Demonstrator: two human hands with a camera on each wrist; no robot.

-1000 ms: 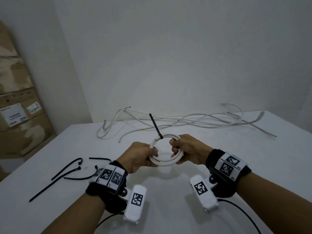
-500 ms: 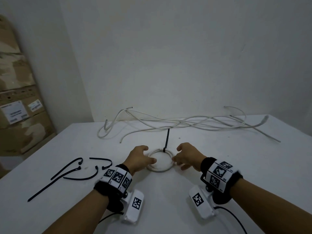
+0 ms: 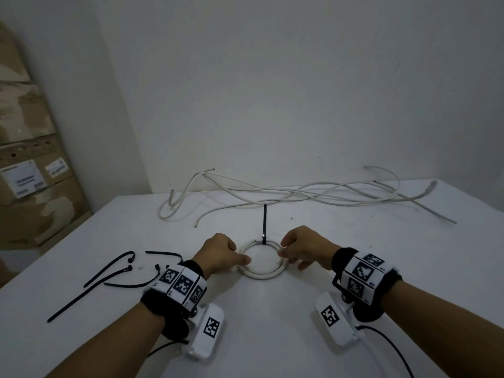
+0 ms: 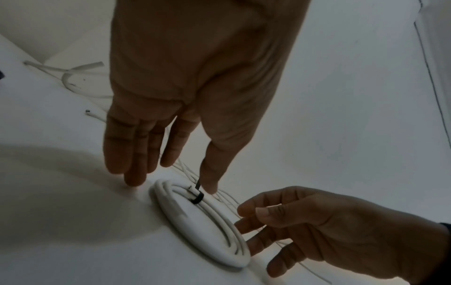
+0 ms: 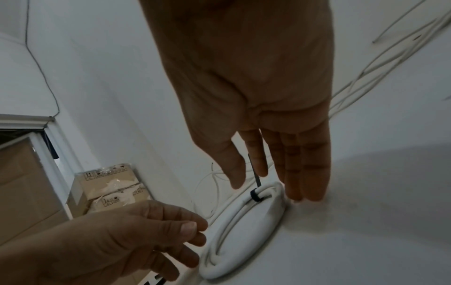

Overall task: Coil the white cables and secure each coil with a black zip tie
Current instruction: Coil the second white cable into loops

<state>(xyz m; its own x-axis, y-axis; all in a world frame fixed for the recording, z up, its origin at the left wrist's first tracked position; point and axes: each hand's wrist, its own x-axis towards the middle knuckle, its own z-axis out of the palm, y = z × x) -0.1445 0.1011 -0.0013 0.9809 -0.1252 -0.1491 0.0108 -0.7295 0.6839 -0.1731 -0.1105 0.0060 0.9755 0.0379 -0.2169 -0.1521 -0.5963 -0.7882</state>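
A white cable coil (image 3: pixel 261 276) lies flat on the white table (image 3: pixel 272 323), bound at its far side by a black zip tie (image 3: pixel 264 225) whose tail points away from me. My left hand (image 3: pixel 242 255) rests just left of the coil with relaxed fingers and holds nothing. My right hand (image 3: pixel 283 251) sits at the coil's right rim, also empty. In the left wrist view the left hand (image 4: pixel 171 179) hovers over the coil (image 4: pixel 171 208) near the tie (image 4: pixel 197 196). The right wrist view has the right hand (image 5: pixel 268 189) above the coil (image 5: pixel 244 221) and tie (image 5: pixel 255 192).
Several loose white cables (image 3: pixel 300 192) sprawl along the table's far edge by the wall. Several loose black zip ties (image 3: pixel 117 271) lie to the left of my left wrist. Cardboard boxes (image 3: pixel 32 173) stand stacked beyond the table's left side.
A second ago both hands held the tied coil up off the table. It now lies flat, both hands have let go, and the tie's tail points straight back.
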